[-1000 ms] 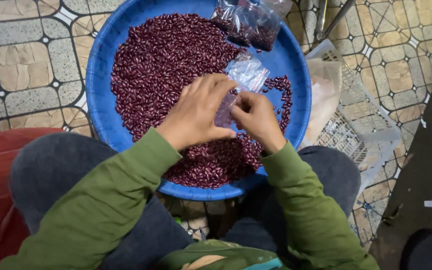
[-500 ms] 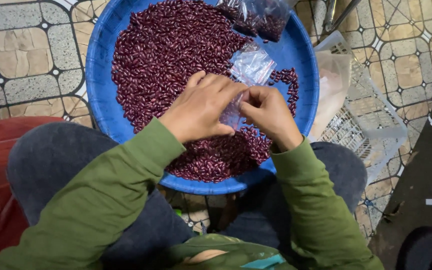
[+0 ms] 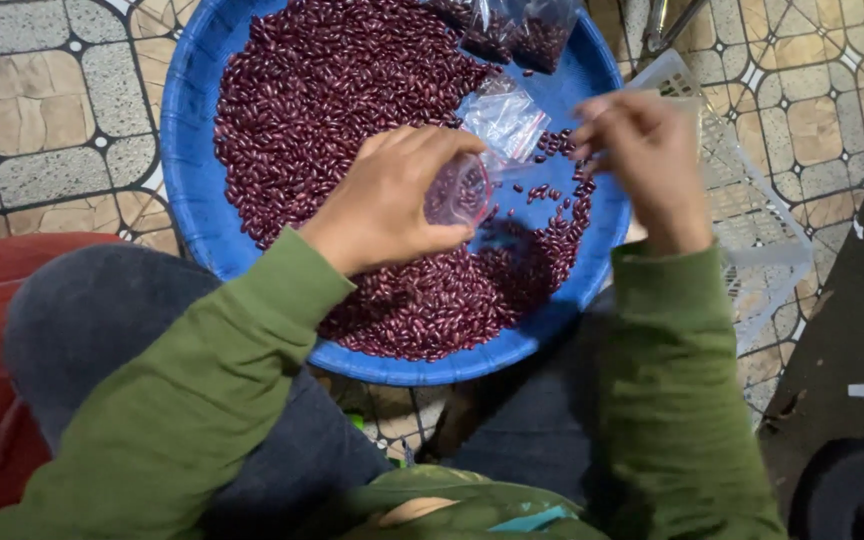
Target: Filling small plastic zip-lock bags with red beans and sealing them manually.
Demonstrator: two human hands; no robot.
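My left hand [image 3: 387, 205] grips a small clear cup [image 3: 457, 190] of red beans over the blue basin [image 3: 187, 150]. My right hand [image 3: 642, 160], blurred, pinches the clear plastic bag [image 3: 502, 118] beside it, above the loose beans [image 3: 342, 90].

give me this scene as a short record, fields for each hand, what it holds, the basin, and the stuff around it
left hand: left hand grips a small clear plastic cup holding some beans, tilted on its side
right hand: right hand, blurred, pinches the edge of a small clear plastic bag
basin: round blue plastic basin, resting on the lap
contents: dark red kidney beans, heaped left and near side, bare blue patch at right
far rim: filled clear bean bags
beside basin: white plastic basket at right
floor: patterned tile floor
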